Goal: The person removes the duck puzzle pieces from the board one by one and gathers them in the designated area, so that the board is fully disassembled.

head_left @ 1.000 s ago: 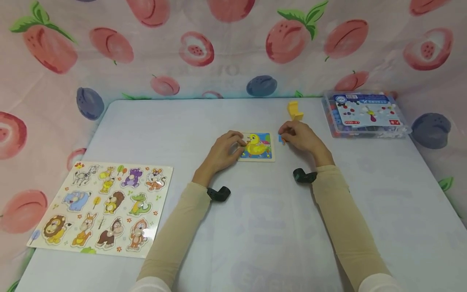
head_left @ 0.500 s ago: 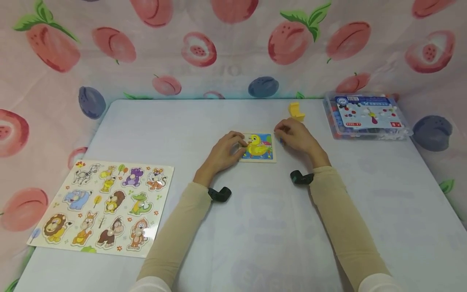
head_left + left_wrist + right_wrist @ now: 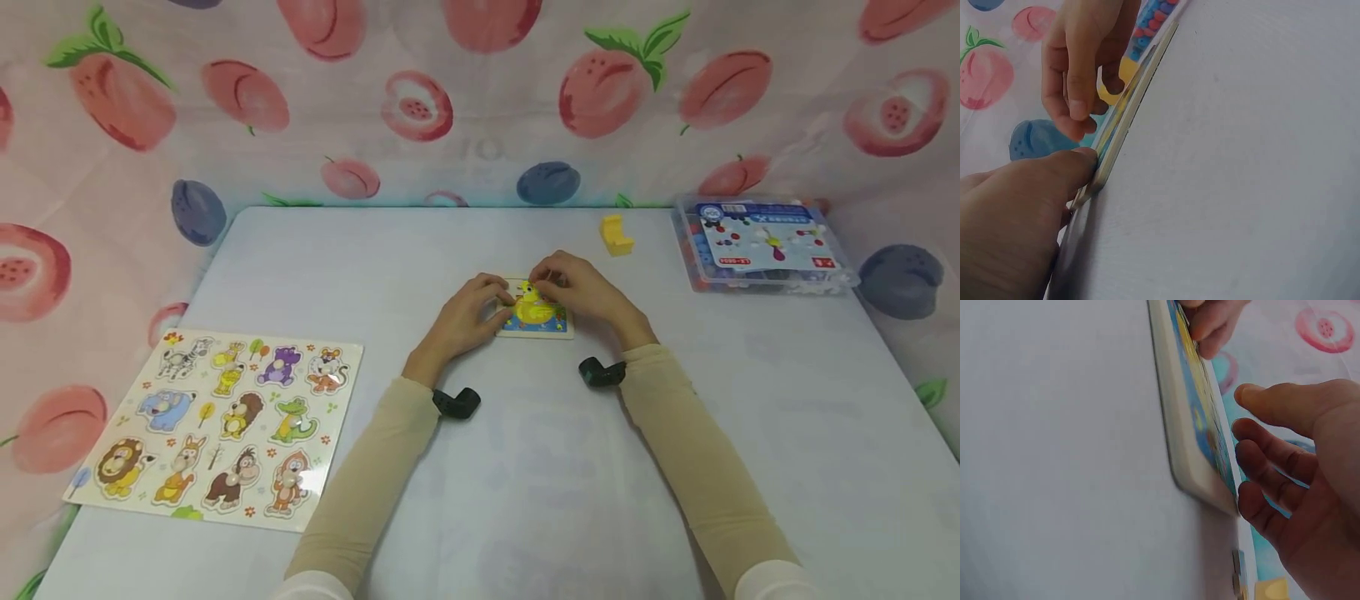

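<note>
A small square wooden duck puzzle (image 3: 534, 327), a yellow duck on blue, lies flat in the middle of the table. My left hand (image 3: 467, 315) holds it at its left edge, fingertips over the rim and face. Above its upper right part hovers my right hand (image 3: 583, 290), fingers bent. The right wrist view shows a gap between thumb (image 3: 1272, 403) and forefinger, with nothing visible between them. Small pieces (image 3: 1239, 569) lie on the table beyond the puzzle's right side; my right hand hides them in the head view.
An animal puzzle board (image 3: 217, 429) lies at the table's left. Behind my right hand stands a yellow block-like piece (image 3: 617, 237). A clear plastic box (image 3: 765, 246) of coloured parts sits at the back right. Fruit-patterned cloth hangs behind the table.
My right hand has moved left from the small pieces to over the puzzle's upper right part. My left hand stays at the puzzle's left edge. The head view has shifted slightly.
</note>
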`<act>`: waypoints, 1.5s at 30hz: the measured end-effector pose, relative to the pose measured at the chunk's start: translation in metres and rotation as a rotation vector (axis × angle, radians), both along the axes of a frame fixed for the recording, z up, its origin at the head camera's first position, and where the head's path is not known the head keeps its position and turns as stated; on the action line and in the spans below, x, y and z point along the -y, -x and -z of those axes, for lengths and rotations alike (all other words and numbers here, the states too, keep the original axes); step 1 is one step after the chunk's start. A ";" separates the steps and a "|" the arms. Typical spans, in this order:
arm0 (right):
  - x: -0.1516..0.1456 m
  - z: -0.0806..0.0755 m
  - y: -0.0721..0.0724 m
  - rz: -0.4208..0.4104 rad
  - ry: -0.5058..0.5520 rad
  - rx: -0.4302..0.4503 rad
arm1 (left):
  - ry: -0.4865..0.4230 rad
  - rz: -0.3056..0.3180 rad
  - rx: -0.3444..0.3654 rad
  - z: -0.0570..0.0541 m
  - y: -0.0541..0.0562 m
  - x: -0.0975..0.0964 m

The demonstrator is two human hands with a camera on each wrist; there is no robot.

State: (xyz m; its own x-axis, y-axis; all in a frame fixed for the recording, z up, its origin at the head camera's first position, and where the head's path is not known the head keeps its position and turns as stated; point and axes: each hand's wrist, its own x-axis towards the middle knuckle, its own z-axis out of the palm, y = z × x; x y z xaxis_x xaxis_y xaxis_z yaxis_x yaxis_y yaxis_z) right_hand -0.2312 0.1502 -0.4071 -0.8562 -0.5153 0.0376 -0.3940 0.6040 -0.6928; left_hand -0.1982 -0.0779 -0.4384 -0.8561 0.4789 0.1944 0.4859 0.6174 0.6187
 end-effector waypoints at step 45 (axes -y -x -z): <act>0.009 0.009 0.002 0.001 -0.042 0.038 | 0.119 -0.194 -0.128 -0.008 -0.016 -0.021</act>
State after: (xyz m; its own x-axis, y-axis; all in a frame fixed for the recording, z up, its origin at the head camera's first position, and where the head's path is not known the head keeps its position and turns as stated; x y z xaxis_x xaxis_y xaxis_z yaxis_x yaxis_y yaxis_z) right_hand -0.2336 0.1411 -0.4157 -0.8573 -0.5146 -0.0164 -0.3673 0.6336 -0.6809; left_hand -0.1821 -0.0566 -0.4304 -0.9060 0.3341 0.2597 0.4212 0.7714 0.4771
